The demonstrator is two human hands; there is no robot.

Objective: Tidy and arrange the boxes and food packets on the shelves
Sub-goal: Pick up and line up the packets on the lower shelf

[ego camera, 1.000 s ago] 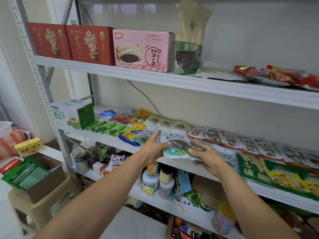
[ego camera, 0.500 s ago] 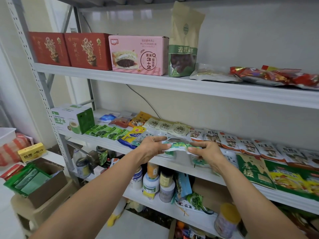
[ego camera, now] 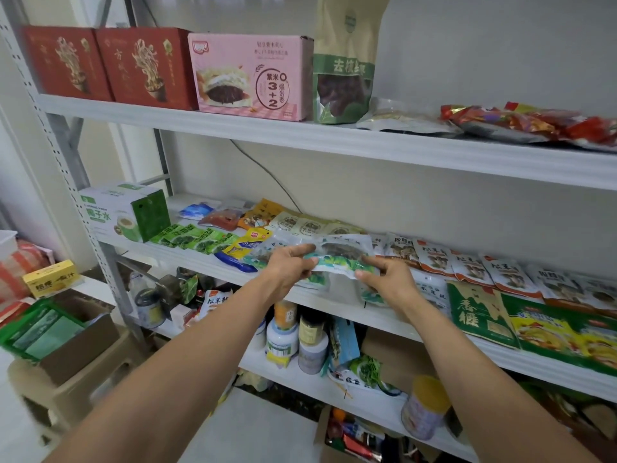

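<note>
White and green, the food packet point(ego camera: 340, 259) hangs just above the middle shelf point(ego camera: 233, 272), pinched at its ends: left hand point(ego camera: 288, 265) closed on the left edge, right hand point(ego camera: 387, 279) on the right. More packets point(ego camera: 467, 265) lie beyond the right grip.

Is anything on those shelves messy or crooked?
Yes. On the top shelf, the red packets lie in a loose heap beside neatly lined boxes. The tall green pouch leans against the wall. Nothing looks spilled or torn.
</note>
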